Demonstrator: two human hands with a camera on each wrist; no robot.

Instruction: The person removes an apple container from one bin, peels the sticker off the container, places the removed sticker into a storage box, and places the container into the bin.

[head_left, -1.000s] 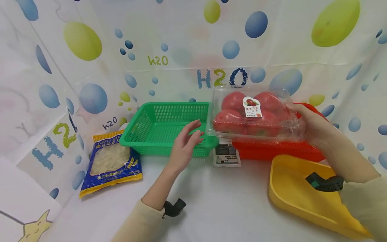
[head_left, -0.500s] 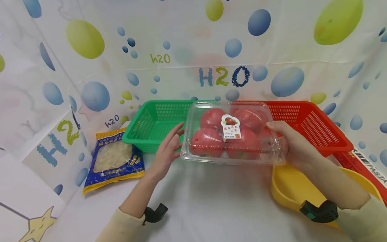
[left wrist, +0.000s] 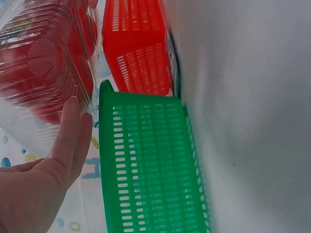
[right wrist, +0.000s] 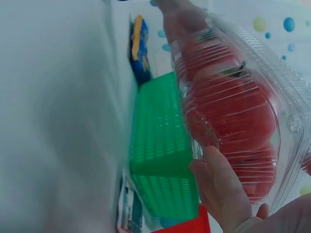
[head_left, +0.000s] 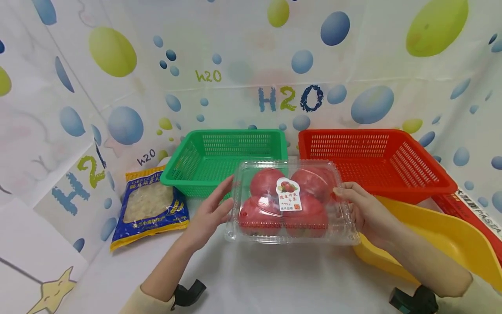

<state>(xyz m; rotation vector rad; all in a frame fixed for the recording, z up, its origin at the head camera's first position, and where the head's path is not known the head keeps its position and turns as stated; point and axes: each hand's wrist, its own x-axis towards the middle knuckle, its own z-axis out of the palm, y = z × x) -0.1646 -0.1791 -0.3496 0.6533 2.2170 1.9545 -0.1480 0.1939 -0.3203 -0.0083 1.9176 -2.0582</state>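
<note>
Your right hand (head_left: 366, 213) grips the clear plastic box (head_left: 341, 231) by its right end, thumb on the top edge and fingers underneath. Your left hand (head_left: 209, 218) has its fingers extended at the box's left end, the fingertips against the ridged plastic; you cannot tell whether it bears any weight. The box is between your two hands, raised above the white desk (head_left: 255, 283), with red fruits (head_left: 264, 183) inside and a white label (head_left: 289, 196) on the lid. Beyond your left hand you have the green basket (head_left: 219, 150), and to that hand's left a blue-and-yellow bag (head_left: 149, 205) lies on the desk. Beyond your right hand is the red basket (head_left: 364, 174); to its right, partly under your forearm, sits the yellow tray (head_left: 443, 231), with a red pasta box (head_left: 468, 211) further out.
</note>
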